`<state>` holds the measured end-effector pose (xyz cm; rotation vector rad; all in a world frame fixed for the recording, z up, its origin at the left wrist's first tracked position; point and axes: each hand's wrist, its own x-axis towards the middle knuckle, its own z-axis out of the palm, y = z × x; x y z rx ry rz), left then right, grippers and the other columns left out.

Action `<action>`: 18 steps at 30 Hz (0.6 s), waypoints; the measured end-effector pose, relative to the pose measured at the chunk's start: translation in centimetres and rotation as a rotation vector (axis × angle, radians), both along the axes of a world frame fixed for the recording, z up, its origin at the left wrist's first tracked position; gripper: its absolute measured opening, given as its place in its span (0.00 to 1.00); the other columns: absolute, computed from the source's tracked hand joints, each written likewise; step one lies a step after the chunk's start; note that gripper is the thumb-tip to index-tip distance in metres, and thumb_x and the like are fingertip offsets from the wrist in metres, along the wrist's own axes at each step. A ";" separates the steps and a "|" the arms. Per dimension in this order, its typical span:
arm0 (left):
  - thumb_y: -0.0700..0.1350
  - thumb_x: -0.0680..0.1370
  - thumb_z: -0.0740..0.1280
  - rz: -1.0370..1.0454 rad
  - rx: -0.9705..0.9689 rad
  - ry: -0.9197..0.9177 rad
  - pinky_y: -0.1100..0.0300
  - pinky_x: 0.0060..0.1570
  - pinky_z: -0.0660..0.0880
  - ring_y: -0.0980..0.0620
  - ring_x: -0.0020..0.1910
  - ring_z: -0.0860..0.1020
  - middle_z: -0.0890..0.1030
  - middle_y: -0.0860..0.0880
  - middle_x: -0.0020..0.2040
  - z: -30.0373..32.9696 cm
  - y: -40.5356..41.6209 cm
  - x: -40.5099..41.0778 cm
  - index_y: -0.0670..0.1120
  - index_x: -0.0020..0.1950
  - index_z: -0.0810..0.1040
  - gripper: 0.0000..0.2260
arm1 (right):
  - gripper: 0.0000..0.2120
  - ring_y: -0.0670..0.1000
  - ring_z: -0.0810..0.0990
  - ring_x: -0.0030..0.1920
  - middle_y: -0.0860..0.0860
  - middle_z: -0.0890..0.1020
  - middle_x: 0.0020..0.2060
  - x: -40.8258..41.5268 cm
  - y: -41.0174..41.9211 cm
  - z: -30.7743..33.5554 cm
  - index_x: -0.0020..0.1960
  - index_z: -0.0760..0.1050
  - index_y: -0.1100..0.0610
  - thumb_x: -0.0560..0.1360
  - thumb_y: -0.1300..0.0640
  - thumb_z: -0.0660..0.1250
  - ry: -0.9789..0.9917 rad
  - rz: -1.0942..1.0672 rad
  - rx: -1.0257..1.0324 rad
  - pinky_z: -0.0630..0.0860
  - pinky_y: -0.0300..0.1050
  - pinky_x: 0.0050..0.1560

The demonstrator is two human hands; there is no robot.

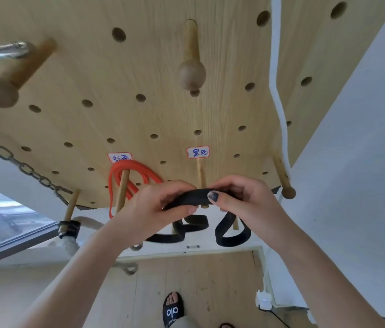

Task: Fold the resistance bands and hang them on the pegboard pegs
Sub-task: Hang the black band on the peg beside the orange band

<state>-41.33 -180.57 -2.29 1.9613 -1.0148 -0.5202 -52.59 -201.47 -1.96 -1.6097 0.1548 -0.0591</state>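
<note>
Forearms: nearest the camera, both bare and rising from the bottom edge towards the pegboard (163,67); a foot in a black slide sandal (173,310) stands on the wooden floor below.
Chain: far left, a dark metal chain (16,162) hangs slanting across the board's lower edge, with a carabiner (2,50) on a knobbed peg above it.
Red band: the red resistance band (127,178) is already looped over its plain wooden peg (121,192), under a handwritten label (119,157). That half of the task looks done.
Left hand: the left hand (156,204) has fingers and thumb curled round the left end of the folded black resistance band (194,196), gripping it.
Black band: it is held as a bundle between both hands, just in front of the tip of the target peg (201,178) under the second label (198,152); loose loops (231,230) droop below the hands.
Right hand: the right hand (238,197) pinches the band's right end, thumb on top.
Doing it well: I judge the fold is being tidied before hanging. Gather the drooping loops into the bundle, keep the layers flat, then open one clear eye and slide it fully onto the peg.
Right side: a white rope (275,91) hangs over a knobbed peg (283,181).
</note>
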 end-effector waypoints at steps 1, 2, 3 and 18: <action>0.42 0.80 0.72 0.005 0.003 -0.034 0.43 0.48 0.79 0.48 0.45 0.84 0.85 0.50 0.46 -0.3 0.1 0.3 0.52 0.58 0.83 0.09 | 0.04 0.42 0.83 0.42 0.49 0.86 0.40 0.3 0.2 -0.1 0.51 0.84 0.55 0.78 0.61 0.71 0.003 -0.019 0.001 0.76 0.34 0.46; 0.42 0.80 0.72 0.015 0.002 -0.064 0.44 0.45 0.79 0.48 0.43 0.82 0.85 0.51 0.44 -0.5 0.0 0.6 0.53 0.58 0.83 0.09 | 0.04 0.42 0.83 0.42 0.50 0.87 0.40 0.6 0.4 -0.2 0.51 0.84 0.56 0.78 0.61 0.71 0.002 -0.041 0.003 0.76 0.33 0.46; 0.42 0.80 0.72 0.023 -0.003 -0.085 0.45 0.44 0.78 0.48 0.41 0.81 0.84 0.51 0.44 -0.7 -0.1 0.9 0.54 0.58 0.83 0.09 | 0.04 0.42 0.83 0.42 0.50 0.87 0.40 0.9 0.6 -0.3 0.51 0.84 0.55 0.78 0.61 0.72 0.001 -0.068 -0.002 0.76 0.33 0.46; 0.40 0.80 0.70 0.091 -0.044 -0.200 0.59 0.55 0.77 0.55 0.54 0.81 0.83 0.57 0.52 -2.1 -2.9 4.4 0.52 0.62 0.79 0.12 | 0.05 0.44 0.85 0.50 0.47 0.87 0.46 5.0 0.8 -1.9 0.53 0.83 0.54 0.78 0.61 0.72 -0.041 -0.301 0.009 0.78 0.38 0.53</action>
